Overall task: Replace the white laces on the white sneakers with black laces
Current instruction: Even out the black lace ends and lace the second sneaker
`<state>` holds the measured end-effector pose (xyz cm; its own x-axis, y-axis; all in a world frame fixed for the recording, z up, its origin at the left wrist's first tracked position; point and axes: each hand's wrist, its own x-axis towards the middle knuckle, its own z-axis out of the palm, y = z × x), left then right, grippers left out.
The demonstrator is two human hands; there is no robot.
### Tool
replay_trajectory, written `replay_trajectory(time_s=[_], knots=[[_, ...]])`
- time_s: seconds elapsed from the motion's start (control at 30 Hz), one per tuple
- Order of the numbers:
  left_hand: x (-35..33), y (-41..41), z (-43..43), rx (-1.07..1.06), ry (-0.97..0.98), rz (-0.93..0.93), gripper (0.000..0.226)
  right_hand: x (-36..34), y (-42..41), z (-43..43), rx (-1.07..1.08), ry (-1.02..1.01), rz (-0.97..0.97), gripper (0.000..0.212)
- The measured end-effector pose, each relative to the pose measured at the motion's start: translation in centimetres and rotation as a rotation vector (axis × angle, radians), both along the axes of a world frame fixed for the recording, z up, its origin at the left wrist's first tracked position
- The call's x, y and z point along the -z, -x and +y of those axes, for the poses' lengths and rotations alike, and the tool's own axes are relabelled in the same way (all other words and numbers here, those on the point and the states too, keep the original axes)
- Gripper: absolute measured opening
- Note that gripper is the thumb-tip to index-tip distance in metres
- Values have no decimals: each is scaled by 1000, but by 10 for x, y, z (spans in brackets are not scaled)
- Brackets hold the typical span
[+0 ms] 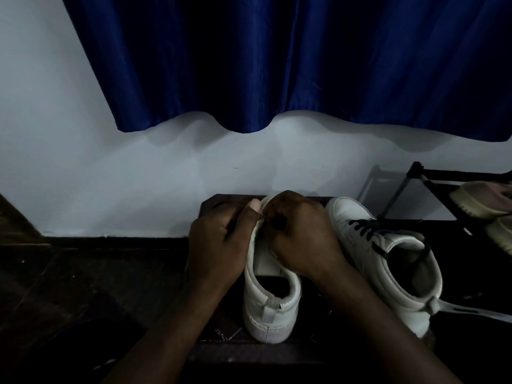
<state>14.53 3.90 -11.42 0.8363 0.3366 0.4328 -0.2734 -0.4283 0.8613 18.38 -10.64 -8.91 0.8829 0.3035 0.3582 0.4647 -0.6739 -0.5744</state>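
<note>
Two white sneakers stand on a dark low stand, heels toward me. The left sneaker has both my hands over its lace area. My left hand grips its left side, thumb pressed on the upper near the toe. My right hand lies curled over the eyelets, fingers pinching something dark, apparently a black lace, mostly hidden. The right sneaker is threaded with a black lace. A white lace trails from behind its heel to the right.
A black shoe rack stands at the right with pale shoes on it. A blue curtain hangs over a white wall behind. The dark stand sits against the wall on dark floor.
</note>
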Motion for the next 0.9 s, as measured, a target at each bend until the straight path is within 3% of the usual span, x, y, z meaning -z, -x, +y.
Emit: replay_trajectory(time_s=[0.43, 0.57, 0.7, 0.9], knots=[[-3, -4, 1, 109, -81, -85, 33, 4, -2, -1, 11, -41, -10, 10], [1, -6, 3, 87, 30, 3, 37, 12, -7, -8, -63, -134, -20, 12], [-1, -9, 5, 99, 144, 180, 9, 17, -6, -12, -42, -228, 14, 10], [-5, -11, 21, 200, 101, 247, 24, 17, -7, -12, -46, -212, 22, 16]])
